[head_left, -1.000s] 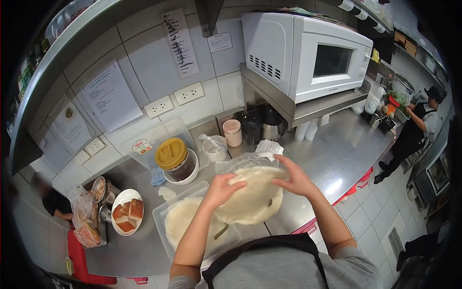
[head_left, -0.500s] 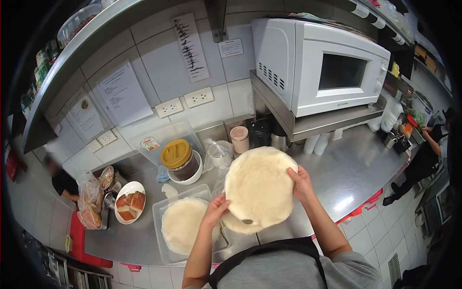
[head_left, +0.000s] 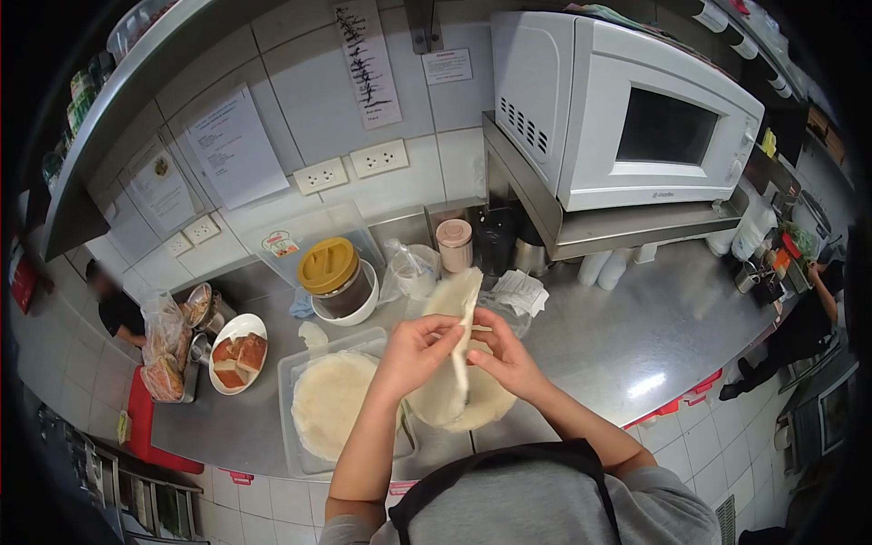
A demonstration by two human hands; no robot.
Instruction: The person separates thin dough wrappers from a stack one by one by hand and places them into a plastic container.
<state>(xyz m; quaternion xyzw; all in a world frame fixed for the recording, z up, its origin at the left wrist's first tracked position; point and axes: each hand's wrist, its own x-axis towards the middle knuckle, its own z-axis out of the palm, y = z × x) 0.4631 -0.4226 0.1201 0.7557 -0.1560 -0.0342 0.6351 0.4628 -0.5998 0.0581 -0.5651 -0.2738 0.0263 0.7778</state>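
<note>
A pale dough round (head_left: 462,350) is held up over the counter, now seen nearly edge-on with its rim standing upright. My left hand (head_left: 420,352) is closed on its left side, fingers against the dough. From the right, my right hand (head_left: 505,356) pinches the same piece between thumb and fingers. Below the hands lies another pale dough round (head_left: 490,406), partly covered by the held piece and my hands. Left of my left forearm, a clear plastic tray (head_left: 287,413) contains more flat dough (head_left: 334,398).
A steel counter (head_left: 627,318) bears a white dish of bread pieces (head_left: 238,354), a yellow-lidded jar (head_left: 329,268), a pink canister (head_left: 454,243) and crumpled paper (head_left: 520,292). A microwave (head_left: 636,109) sits on a shelf at upper right. Other people (head_left: 118,309) stand at both sides.
The dough round has turned from facing me broadside to nearly edge-on. My right hand has moved left and down, my left hand slightly up, bringing them close together. The crumpled paper behind is now uncovered.
</note>
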